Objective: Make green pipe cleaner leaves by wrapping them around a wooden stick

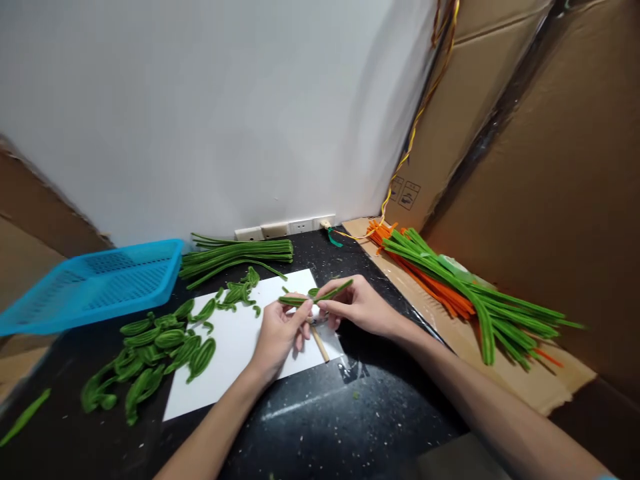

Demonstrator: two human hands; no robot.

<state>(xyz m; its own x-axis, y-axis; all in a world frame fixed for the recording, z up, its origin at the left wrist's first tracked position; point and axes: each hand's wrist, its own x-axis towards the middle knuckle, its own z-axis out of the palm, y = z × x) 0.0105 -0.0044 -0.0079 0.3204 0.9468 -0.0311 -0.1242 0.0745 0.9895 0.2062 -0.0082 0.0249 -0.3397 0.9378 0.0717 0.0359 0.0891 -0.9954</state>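
My left hand (pixel 283 327) and my right hand (pixel 357 308) meet above a white sheet of paper (pixel 240 370). Between them is a green pipe cleaner (pixel 340 289), pinched by the fingertips of both hands. Part of it is hidden behind the fingers. Just below the hands a thin wooden stick (pixel 320 345) lies slanting across the paper's edge. Left of my left hand are several leaf shapes bent from green pipe cleaner (pixel 170 339), partly on the paper and partly on the black table. Smaller curled green pieces (pixel 239 292) lie farther back on the sheet.
A blue plastic basket (pixel 173 273) stands at the back left, beside a bundle of dark green pipe cleaners (pixel 250 251). On cardboard at the right lie bright green (pixel 500 313) and orange pipe cleaners (pixel 440 291). Wall sockets (pixel 300 227) and a yellow cord (pixel 411 141) are behind.
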